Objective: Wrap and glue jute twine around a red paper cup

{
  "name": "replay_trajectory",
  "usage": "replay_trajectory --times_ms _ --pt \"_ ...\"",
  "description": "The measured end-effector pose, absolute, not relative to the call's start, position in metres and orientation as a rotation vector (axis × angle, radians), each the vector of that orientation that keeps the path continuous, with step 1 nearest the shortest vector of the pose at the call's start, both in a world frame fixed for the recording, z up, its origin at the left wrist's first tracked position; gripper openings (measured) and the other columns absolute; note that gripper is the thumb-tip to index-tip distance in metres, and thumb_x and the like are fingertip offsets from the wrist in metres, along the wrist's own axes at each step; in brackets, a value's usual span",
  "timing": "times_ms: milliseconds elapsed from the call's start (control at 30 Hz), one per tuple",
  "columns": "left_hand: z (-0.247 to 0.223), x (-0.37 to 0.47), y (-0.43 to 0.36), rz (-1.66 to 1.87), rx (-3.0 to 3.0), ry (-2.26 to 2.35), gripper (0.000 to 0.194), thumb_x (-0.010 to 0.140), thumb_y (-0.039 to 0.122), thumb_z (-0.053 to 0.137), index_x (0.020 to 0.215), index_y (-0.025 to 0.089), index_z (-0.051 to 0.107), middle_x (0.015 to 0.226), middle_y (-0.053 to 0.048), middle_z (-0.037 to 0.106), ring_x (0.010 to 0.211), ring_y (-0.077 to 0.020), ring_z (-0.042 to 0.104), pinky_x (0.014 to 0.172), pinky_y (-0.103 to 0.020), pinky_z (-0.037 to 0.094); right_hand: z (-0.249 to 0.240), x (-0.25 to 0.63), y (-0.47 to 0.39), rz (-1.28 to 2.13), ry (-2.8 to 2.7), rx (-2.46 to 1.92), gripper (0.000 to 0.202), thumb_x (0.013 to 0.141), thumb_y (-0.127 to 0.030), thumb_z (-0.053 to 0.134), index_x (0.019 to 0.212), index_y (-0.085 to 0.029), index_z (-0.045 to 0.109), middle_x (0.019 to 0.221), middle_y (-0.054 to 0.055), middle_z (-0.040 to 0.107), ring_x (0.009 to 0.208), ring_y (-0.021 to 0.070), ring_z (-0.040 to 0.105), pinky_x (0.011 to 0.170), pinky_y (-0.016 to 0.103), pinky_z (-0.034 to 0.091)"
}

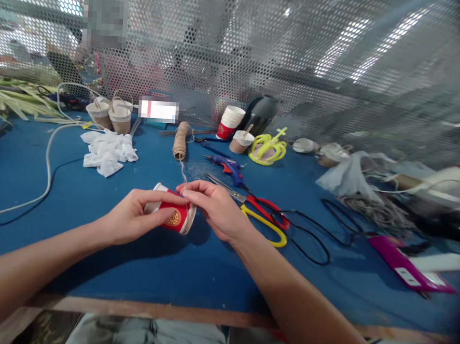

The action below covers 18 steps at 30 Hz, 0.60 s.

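A red and white paper cup [175, 218] with a gold emblem lies tilted on its side in my left hand [136, 215], which is wrapped round its body. Twine circles the cup's right-hand end near the rim. My right hand [216, 205] pinches the twine [183, 171] with thumb and forefinger against that end. From there the strand runs back to a spool of brown twine [181, 140] on the blue table. Scissors [264, 210] with red and yellow handles lie just right of my right hand. Behind them rests a blue glue gun [230, 168].
Crumpled white cloth [109, 149] and twine-handled cups [120, 119] sit at the left. Stacked paper cups [229, 122] and a yellow crown-shaped frame [268, 147] stand at the back. A black cord [306, 254] loops near a purple packet [409, 263]. Perforated metal [221, 52] borders the table's rear.
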<state>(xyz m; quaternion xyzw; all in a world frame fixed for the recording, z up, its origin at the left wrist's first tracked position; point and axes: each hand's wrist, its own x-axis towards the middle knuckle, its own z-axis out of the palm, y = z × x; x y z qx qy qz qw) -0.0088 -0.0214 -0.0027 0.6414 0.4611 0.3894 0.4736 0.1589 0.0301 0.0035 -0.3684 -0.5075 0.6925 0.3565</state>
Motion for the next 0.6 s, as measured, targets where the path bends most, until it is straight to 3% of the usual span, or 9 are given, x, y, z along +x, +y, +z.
replay_trajectory --times_ms 233,600 --pt "0.0007 -0.0068 -0.0245 0.939 1.549 1.095 0.029 0.070 0.022 0.056 0.093 0.010 0.069 0.070 -0.002 0.063 0.053 -0.0065 0.043 0.049 -0.016 0.035 0.0028 0.1566 0.0302 1.862 -1.352 -0.975 0.013 0.061 -0.020 0.069 0.071 -0.016 0.061 0.074 -0.001 0.062 0.071 0.0102 0.056 0.073 0.026 0.042" --pt "-0.0024 -0.0059 -0.0215 0.977 1.586 1.123 0.025 0.074 0.027 0.057 0.091 0.015 0.071 0.080 -0.003 0.069 0.063 -0.0092 0.053 0.058 -0.017 0.042 0.0047 0.1556 0.0306 1.838 -1.509 -1.028 0.015 0.064 -0.023 0.066 0.074 -0.016 0.059 0.072 -0.001 0.060 0.066 0.0076 0.055 0.066 0.021 0.043"
